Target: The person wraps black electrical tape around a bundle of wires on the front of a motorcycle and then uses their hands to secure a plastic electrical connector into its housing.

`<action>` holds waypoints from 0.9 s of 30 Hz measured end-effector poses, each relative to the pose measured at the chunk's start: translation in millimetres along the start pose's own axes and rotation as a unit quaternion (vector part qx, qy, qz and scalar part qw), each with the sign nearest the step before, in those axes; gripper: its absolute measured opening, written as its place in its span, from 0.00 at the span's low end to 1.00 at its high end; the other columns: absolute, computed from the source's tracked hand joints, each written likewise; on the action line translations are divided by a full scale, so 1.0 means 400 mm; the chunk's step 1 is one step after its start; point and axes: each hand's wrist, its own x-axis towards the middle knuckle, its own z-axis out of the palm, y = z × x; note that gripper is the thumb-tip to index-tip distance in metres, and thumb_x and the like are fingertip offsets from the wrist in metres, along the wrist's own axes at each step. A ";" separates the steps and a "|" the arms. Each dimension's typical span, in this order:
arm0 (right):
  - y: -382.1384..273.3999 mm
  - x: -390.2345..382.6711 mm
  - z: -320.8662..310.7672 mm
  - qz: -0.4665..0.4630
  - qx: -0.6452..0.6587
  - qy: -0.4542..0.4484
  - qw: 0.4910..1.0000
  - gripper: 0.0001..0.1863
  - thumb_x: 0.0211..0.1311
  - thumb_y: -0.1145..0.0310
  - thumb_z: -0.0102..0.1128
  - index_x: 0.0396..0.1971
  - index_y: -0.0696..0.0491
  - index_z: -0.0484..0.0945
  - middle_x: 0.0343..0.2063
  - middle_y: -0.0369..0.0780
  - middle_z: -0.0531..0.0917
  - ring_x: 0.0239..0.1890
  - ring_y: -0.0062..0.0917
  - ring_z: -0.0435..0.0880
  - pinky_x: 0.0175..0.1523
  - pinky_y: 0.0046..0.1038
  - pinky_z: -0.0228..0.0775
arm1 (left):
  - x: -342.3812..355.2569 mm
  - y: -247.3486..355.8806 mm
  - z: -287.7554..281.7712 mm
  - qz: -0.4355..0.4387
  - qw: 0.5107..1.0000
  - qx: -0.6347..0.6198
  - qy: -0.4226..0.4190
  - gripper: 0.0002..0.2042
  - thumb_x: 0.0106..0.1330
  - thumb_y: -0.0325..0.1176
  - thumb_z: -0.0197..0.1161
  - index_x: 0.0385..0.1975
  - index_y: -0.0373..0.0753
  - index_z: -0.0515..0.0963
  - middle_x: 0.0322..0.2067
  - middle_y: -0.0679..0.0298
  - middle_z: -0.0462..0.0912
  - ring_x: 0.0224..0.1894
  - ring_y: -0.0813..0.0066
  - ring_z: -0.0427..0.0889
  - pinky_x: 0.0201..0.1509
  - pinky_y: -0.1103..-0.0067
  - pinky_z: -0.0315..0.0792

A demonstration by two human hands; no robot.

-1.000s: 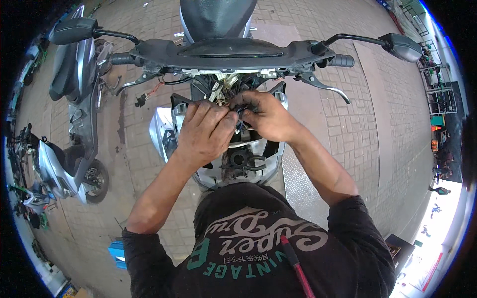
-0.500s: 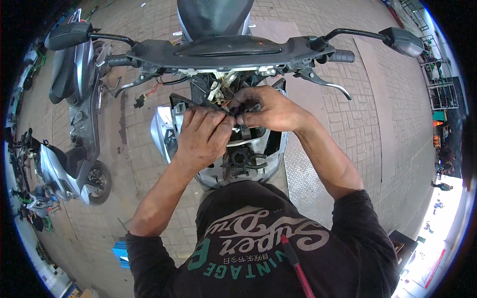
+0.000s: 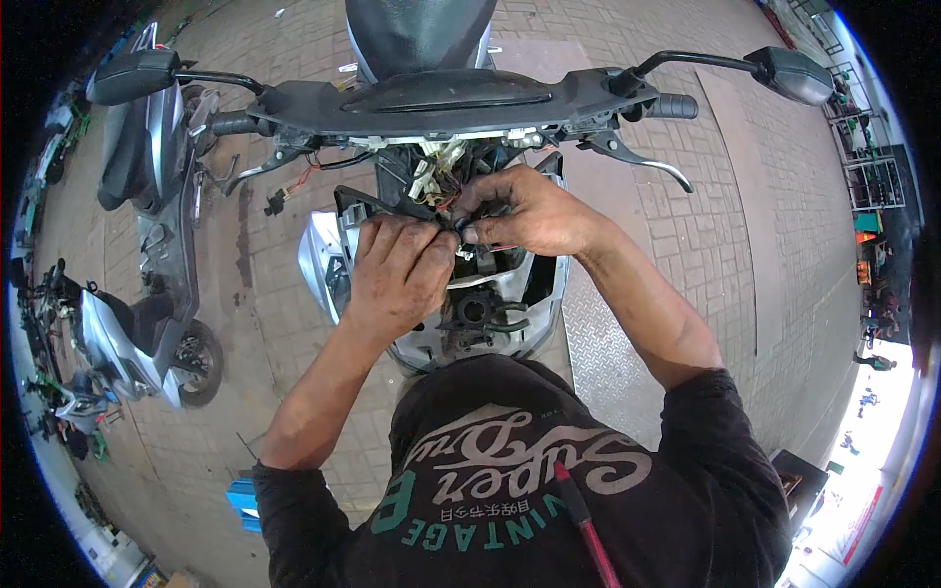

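Both hands are at the opened front of a scooter, below its handlebar (image 3: 441, 118). My left hand (image 3: 402, 263) is closed, its knuckles up and fingers curled under, hiding what they grip. Close beside it, my right hand (image 3: 534, 214) pinches with thumb and forefinger at a small dark piece among the wires, too covered to name. A bundle of wires with pale connectors (image 3: 427, 181) hangs just beyond the fingertips. Nearer to me lies the grey front body panel (image 3: 505, 284), with a round black fitting (image 3: 475, 312) in it.
Brake levers (image 3: 642, 165) and mirrors (image 3: 794, 74) stick out on both sides. A loose connector (image 3: 275, 204) dangles at the left. Another scooter (image 3: 162, 216) stands farther left. A metal tread plate (image 3: 603, 343) lies on the right. A blue box (image 3: 242, 505) sits low left.
Both hands have shifted very slightly left while staying at the same spot in the wiring. The right fingertips have come a little closer to the left hand.
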 end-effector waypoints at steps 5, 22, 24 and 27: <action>0.018 -0.003 0.023 -0.102 -0.027 0.094 0.990 0.07 0.52 0.76 0.64 0.33 0.60 0.80 0.31 0.37 0.81 0.36 0.20 0.77 0.41 0.23 0.69 | 0.009 0.011 -0.009 -0.080 0.997 -0.004 -0.017 0.14 0.48 0.27 0.66 0.34 0.39 0.73 0.34 0.61 0.72 0.35 0.62 0.74 0.39 0.67 0.66; 0.106 -0.003 0.056 -0.396 -0.356 0.259 0.806 0.08 0.49 0.72 0.62 0.32 0.51 0.82 0.29 0.38 0.79 0.33 0.31 0.79 0.50 0.37 0.63 | 0.033 -0.022 -0.031 -0.433 0.812 -0.354 -0.165 0.06 0.60 0.28 0.59 0.32 0.32 0.74 0.25 0.61 0.76 0.27 0.66 0.74 0.33 0.75 0.67; 0.070 -0.008 0.040 -0.258 -0.250 0.177 0.916 0.08 0.52 0.72 0.62 0.34 0.56 0.81 0.30 0.39 0.80 0.35 0.28 0.79 0.47 0.34 0.66 | 0.030 -0.011 -0.034 -0.307 0.916 -0.212 -0.146 0.07 0.58 0.27 0.60 0.34 0.33 0.74 0.30 0.58 0.75 0.32 0.60 0.74 0.38 0.71 0.67; -0.026 0.001 0.015 -0.072 -0.191 0.064 0.977 0.09 0.56 0.70 0.61 0.34 0.60 0.80 0.32 0.42 0.81 0.37 0.28 0.80 0.44 0.30 0.70 | 0.013 -0.012 -0.046 -0.188 0.968 -0.101 -0.131 0.10 0.55 0.27 0.60 0.38 0.35 0.73 0.38 0.55 0.73 0.42 0.55 0.72 0.46 0.66 0.65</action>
